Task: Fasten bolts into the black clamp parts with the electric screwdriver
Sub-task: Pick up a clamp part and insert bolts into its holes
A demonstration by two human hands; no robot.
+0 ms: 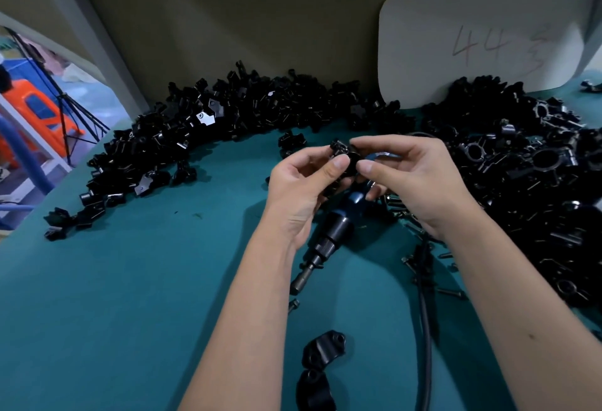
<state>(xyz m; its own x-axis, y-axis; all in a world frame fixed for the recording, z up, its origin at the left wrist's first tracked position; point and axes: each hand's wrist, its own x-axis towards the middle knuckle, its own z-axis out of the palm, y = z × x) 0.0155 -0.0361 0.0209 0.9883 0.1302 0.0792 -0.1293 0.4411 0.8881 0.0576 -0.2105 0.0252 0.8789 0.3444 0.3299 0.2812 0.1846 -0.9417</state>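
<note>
The small black metal clamp part we pinch with both hands' fingers, aligning it while the blue electric screwdriver lies idle on the surface.

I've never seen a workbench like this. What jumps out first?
Two bare hands, left and right, meet mid-table, pinching a small black clamp part between them. Behind and to the right, heaps of black parts ring the green table. The screwdriver lies under the hands, and a white card marked 44 leans on the wall.
</note>
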